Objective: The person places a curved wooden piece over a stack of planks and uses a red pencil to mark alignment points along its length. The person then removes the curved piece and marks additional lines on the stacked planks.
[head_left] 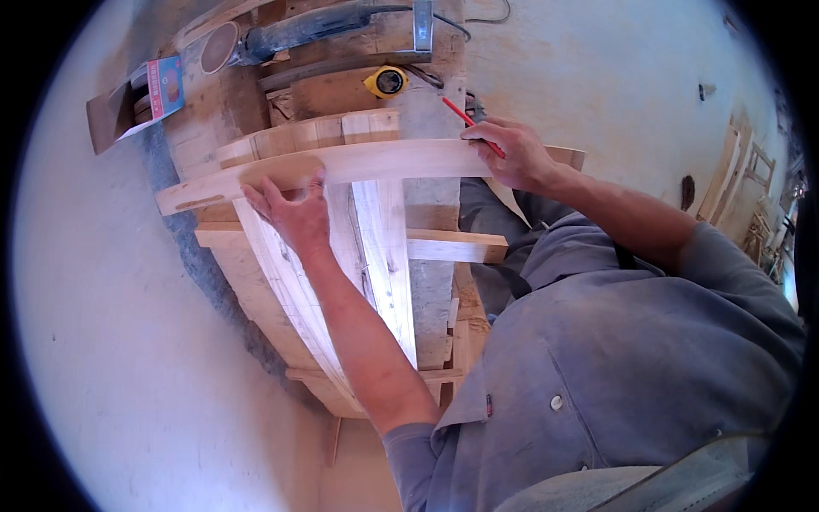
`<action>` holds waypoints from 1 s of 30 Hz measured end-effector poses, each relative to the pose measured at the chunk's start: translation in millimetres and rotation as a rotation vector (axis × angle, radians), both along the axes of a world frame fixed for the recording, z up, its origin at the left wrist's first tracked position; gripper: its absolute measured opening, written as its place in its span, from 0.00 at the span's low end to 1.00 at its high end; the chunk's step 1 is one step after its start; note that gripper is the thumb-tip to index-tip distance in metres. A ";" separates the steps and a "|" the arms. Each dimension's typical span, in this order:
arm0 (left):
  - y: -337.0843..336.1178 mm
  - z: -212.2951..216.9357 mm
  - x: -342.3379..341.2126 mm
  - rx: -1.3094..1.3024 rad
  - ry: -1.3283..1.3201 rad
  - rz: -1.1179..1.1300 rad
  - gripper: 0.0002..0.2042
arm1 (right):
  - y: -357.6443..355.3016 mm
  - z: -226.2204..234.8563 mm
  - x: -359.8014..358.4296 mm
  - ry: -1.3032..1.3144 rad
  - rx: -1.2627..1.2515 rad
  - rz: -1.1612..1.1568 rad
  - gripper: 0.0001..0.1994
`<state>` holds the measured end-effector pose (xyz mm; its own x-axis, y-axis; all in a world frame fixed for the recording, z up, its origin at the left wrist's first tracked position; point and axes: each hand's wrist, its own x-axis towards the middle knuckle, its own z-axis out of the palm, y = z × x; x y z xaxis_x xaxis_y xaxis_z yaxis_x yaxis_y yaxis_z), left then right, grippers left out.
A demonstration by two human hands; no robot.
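Observation:
A long, slightly curved pale wooden board [384,160] lies crosswise over several upright-running wooden slats [388,282]. My left hand [294,213] presses on the board's left part, thumb and fingers spread along its near edge. Over the board's right part, my right hand [516,158] is closed around a red pencil [455,108]. The pencil slants, one end sticking out up and left of the fingers. Whether its tip touches the wood I cannot tell.
Beyond the board lie a yellow tape measure [388,81], a power tool [311,34] with a round sanding disc [220,48], and an open cardboard box [141,98]. A wooden crosspiece [456,247] juts out right of the slats. Wooden frames [734,175] lean at the far right.

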<state>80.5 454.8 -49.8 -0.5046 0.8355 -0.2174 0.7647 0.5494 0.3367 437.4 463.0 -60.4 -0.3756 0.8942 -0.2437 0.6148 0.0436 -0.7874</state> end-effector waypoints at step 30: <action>-1.8 -8.7 -7.3 0.014 0.015 -0.036 0.51 | 6.7 -1.6 2.2 0.030 -0.066 -0.004 0.09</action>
<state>73.2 453.0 -58.5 -0.4771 0.8563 -0.1978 0.7890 0.5165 0.3326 439.6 469.7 -62.0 -0.3805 0.8781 -0.2903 0.5906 -0.0108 -0.8069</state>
